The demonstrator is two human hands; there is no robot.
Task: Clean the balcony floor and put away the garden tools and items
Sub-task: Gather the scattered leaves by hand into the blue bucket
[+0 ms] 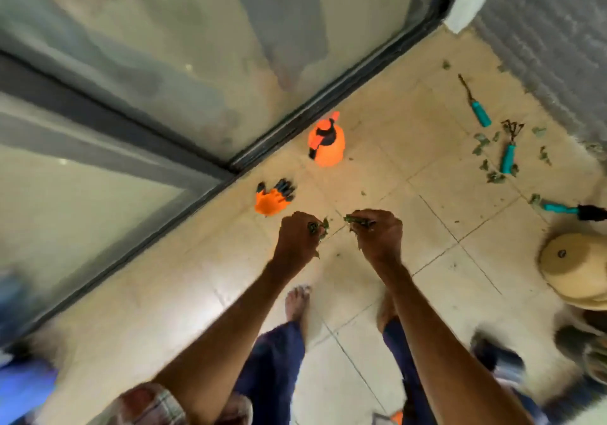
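My left hand grips a small clump of green leaves above the beige tiled floor. My right hand grips another bunch of leaves. An orange spray bottle stands by the glass door track. Orange gloves with black claw tips lie just beyond my left hand. Three teal-handled garden tools lie to the right: a weeder, a hand rake and a black-headed tool. Loose leaves are scattered around the rake.
A sliding glass door with a dark frame runs along the left and back. A grey ribbed wall stands at the right. A tan hat lies at the right edge. My bare feet stand on the tiles below my hands.
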